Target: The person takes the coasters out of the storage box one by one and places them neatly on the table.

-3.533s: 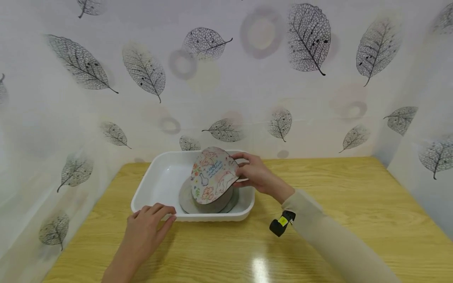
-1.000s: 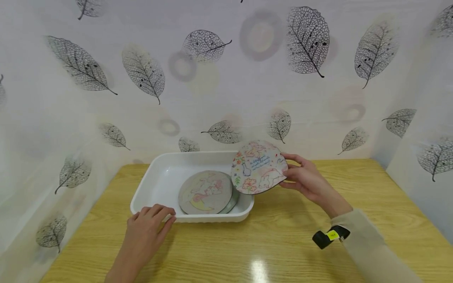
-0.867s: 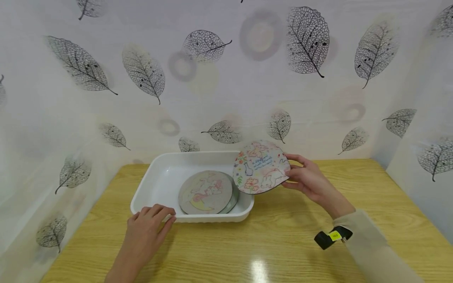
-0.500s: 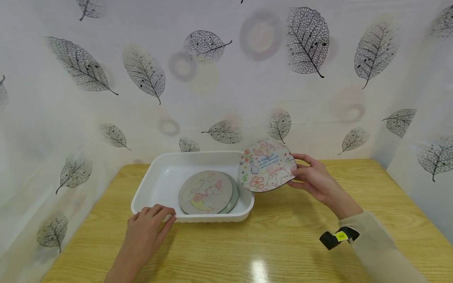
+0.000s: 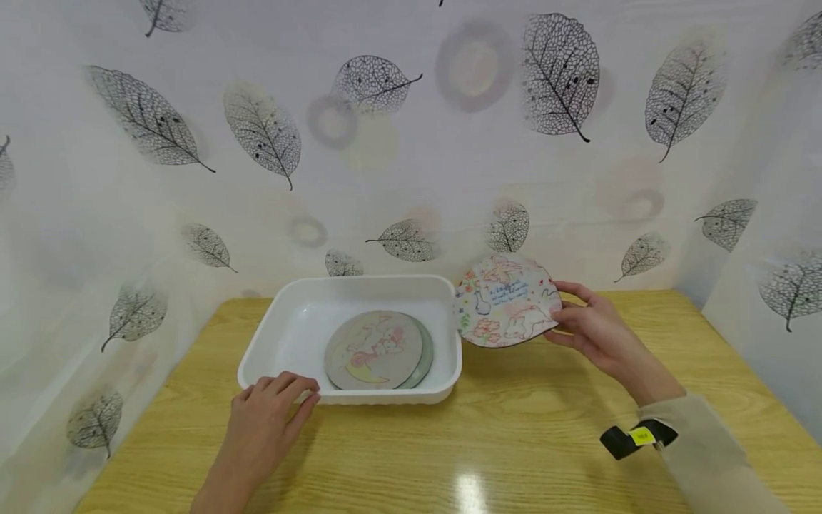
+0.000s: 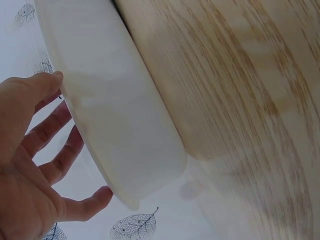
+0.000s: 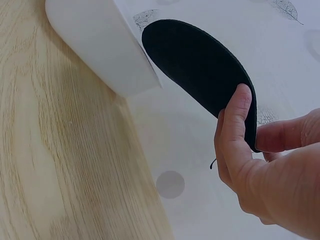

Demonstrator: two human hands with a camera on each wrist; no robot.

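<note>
My right hand holds a round mat by its right edge, thumb on one face and fingers on the other. Rabbits, flowers and blue writing are printed on its upper side; the right wrist view shows a plain black underside. Tilted and slightly bent, the mat hangs just beyond the right end of a white plastic tray. My left hand grips the tray's near left rim between thumb and fingers. Inside the tray a second round mat with a pink character and yellow moon overlaps a greenish one.
A wood-grain table carries the tray near its back edge. White cloth with a leaf print hangs behind and at both sides. A black strap with a yellow label sits on the right wrist over the beige sleeve.
My right hand has lifted the rabbit mat off the others and carried it rightward, out past the tray's right rim, uncovering the moon mat. The left hand stays at the tray rim.
</note>
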